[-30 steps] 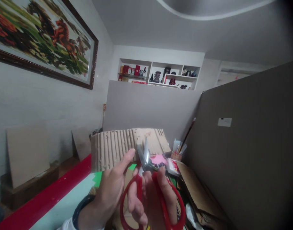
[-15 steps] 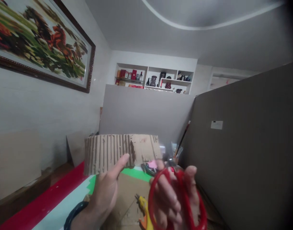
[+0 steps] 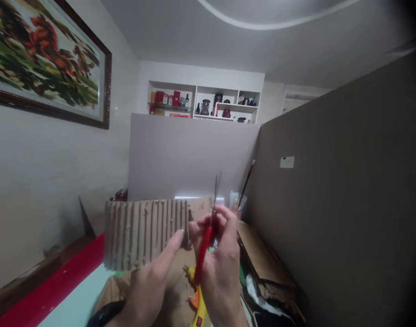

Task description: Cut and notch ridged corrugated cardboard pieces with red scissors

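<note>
A strip of corrugated cardboard (image 3: 146,231), its ridges bare over most of its length, is raised in front of me. My left hand (image 3: 153,272) grips its lower edge, thumb pressed on the ridged face and the other fingers hidden behind. In my right hand (image 3: 221,254) are red-handled scissors (image 3: 203,254), turned edge-on with the blades pointing up. The right fingertips are close to the plain right end of the strip; whether they touch it I cannot tell. Below the hands lies a yellow-handled tool with an orange part (image 3: 199,304), partly covered by the right hand.
Brown cardboard (image 3: 175,290) lies under the hands. Flat cardboard pieces (image 3: 262,254) are stacked at the right, beside a grey partition (image 3: 330,190). A cup with a brush (image 3: 246,186) stands at the back. A red strip (image 3: 65,268) runs along the left edge.
My right hand has moved left and up to the cardboard, and the scissors have turned from loops facing me to edge-on, blades up. The view has shifted to the right.
</note>
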Motion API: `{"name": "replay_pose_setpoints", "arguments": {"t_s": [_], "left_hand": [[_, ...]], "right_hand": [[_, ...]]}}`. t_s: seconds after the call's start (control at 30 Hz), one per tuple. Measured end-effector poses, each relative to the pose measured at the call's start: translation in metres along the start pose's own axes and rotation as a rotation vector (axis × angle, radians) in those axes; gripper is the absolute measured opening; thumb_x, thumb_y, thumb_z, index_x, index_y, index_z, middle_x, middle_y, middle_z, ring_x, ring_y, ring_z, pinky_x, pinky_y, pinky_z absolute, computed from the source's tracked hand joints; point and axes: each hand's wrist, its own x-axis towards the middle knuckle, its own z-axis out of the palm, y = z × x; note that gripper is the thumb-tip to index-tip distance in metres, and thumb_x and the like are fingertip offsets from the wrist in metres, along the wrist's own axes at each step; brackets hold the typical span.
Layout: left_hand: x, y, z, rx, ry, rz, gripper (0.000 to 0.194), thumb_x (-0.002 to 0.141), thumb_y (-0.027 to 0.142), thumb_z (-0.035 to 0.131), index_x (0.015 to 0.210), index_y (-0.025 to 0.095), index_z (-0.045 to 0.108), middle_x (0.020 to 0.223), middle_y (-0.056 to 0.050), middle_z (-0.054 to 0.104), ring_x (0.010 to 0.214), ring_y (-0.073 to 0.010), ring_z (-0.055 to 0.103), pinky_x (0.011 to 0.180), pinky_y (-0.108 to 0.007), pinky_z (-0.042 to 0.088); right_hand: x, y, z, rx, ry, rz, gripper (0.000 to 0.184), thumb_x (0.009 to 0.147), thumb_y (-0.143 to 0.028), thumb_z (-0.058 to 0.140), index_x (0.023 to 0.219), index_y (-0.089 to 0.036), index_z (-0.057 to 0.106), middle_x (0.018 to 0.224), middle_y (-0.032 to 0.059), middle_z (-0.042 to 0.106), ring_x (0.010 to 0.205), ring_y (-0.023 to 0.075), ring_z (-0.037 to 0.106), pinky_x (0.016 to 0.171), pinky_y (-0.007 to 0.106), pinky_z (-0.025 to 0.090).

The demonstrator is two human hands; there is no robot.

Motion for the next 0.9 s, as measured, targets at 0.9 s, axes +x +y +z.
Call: {"name": "replay_pose_setpoints", "arguments": {"t_s": [0.9], "left_hand": [[0.005,0.034,0.032,-0.523,-0.017,-0.397,0.029,0.082,0.010,0.077,0.112,0.008,0.076,0.119,-0.014,0.079,0.117,-0.0284,0.071,0.102,-0.035,0.059]], "right_hand": [[0.007,-0.007,-0.002,0.139,0.062,0.219,0.028,0.092,-0.043,0.065,0.106,-0.023,0.053,0.094,0.0037,0.067,0.064,0.0136,0.062,0.053,0.026,0.050]]}}
